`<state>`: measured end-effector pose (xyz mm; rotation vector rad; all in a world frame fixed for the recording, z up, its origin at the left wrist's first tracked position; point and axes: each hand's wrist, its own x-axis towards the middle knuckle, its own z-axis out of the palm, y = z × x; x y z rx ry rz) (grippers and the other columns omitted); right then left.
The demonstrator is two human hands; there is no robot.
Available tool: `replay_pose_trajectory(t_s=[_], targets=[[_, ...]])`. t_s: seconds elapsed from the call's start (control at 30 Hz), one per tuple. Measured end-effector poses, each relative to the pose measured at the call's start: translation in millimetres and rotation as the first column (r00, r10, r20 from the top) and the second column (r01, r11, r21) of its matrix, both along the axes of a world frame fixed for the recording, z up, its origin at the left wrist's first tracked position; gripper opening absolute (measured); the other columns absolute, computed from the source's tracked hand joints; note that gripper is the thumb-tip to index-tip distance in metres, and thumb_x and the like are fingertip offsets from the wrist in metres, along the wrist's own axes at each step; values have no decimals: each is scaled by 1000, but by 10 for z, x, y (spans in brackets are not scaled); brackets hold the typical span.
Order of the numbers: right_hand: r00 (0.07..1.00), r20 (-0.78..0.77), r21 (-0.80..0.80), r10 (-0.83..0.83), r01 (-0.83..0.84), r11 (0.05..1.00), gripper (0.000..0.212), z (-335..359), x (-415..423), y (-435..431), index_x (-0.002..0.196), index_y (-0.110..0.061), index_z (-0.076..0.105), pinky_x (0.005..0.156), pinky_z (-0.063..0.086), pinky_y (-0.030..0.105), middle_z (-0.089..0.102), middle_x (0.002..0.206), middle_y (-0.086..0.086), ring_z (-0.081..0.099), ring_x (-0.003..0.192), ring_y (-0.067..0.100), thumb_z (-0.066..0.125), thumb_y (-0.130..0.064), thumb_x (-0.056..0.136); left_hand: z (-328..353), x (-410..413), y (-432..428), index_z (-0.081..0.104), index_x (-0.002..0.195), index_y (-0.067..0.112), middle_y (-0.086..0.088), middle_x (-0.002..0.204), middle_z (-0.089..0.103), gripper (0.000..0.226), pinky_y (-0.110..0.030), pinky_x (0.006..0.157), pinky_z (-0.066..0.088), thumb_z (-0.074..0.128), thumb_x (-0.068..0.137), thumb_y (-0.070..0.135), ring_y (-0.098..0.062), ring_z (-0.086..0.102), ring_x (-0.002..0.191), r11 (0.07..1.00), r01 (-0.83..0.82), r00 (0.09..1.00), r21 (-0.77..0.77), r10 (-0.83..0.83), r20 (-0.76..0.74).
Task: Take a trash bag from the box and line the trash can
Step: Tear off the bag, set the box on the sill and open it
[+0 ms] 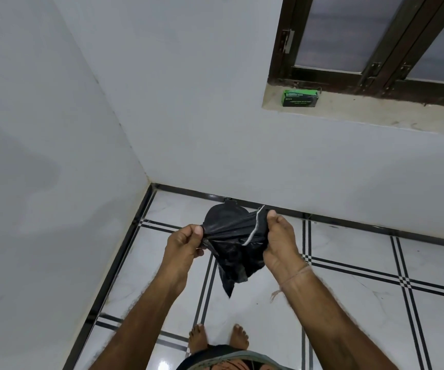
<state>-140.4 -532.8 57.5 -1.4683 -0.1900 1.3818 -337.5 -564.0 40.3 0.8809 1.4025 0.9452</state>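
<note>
From my head camera, I see my left hand and my right hand each pinched shut on an edge of the black trash bag, stretching it between them above the white tiled floor while its crumpled rest hangs down. The green trash bag box sits on the window sill, far right. A black trash can shows partly behind the bag, by the far wall.

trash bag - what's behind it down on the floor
A dark round shape, likely the trash can, peeks out above the black trash bag near the wall. The bag, stretched between left hand and right hand, covers most of it.
</note>
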Motion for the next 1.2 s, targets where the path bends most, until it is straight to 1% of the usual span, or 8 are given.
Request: replay_pose_trajectory(t_s=[0.17, 0.3, 0.47, 0.6, 0.8, 0.93, 1.07, 1.2], targets=[[997, -27, 87, 76, -74, 993, 38, 114, 68, -21, 72, -14, 66, 65, 57, 30, 69, 56, -3, 67, 53, 13, 57, -31, 105, -29, -184, 18, 73, 106, 19, 1, 108, 78, 22, -35, 89, 55, 53, 109, 28, -16, 71, 104, 970, 241, 941, 2, -234, -243], [979, 17, 144, 201, -201, 969, 40, 245, 54, -17, 73, -12, 66, 46, 52, 19, 68, 51, -3, 65, 44, 8, 53, -29, 107, 208, 13, 100, 69, 123, 31, 11, 123, 75, 36, -28, 101, 50, 52, 103, 55, -3, 68, 116, 962, 273, 962, -32, -274, -20], [952, 13, 193, 306, -302, 933, 45, 332, 45, 29, 68, -11, 67, 48, 55, 20, 72, 58, 3, 69, 49, 13, 53, -30, 107, 315, 358, 177, 74, 93, 10, -3, 83, 74, 26, -23, 69, 53, 63, 103, 30, -14, 70, 76, 904, 425, 904, 33, -426, 33], [944, 4, 212, 330, -323, 922, 51, 295, 87, 84, 61, -17, 76, 60, 60, 26, 76, 67, 5, 72, 60, 15, 55, -32, 106, 291, 399, 135, 75, 92, 2, -14, 85, 75, 25, -28, 71, 58, 64, 103, 22, -20, 71, 74, 931, 364, 903, -14, -349, 251], [773, 617, 243, 145, -364, 899, 18, 157, 87, -143, 97, -18, 67, 68, 48, 11, 69, 89, -9, 58, 75, -3, 64, -35, 101, 284, 559, 97, 73, 108, -11, -36, 108, 73, 28, -35, 70, 64, 76, 92, 13, -33, 75, 81, 991, 30, 948, -129, 13, 317], [832, 353, 270, 429, -529, 805, 25, 188, 25, -337, 98, -8, 70, 58, 48, 21, 68, 85, 0, 61, 77, 8, 72, -33, 96, 292, 554, 97, 66, 113, -19, -31, 98, 76, 52, -35, 65, 64, 77, 87, 25, -32, 77, 74, 983, -20, 915, -181, 91, 394], [882, 254, 243, 396, -455, 857, 19, 167, 0, -317, 84, -4, 68, 70, 55, 37, 66, 82, 12, 63, 79, 23, 75, -18, 94, 222, 572, 57, 69, 112, -16, -38, 112, 72, 63, -47, 83, 63, 78, 81, 39, -41, 73, 93, 979, -10, 913, -205, 93, 398], [932, 76, 187, 353, -361, 913, 23, 150, 57, -308, 74, -12, 63, 64, 59, 28, 70, 84, 9, 68, 74, 16, 72, -18, 95, 199, 580, 20, 74, 109, -6, -30, 106, 76, 47, -40, 67, 65, 72, 86, 35, -34, 76, 85, 968, -14, 874, -250, 133, 467]])
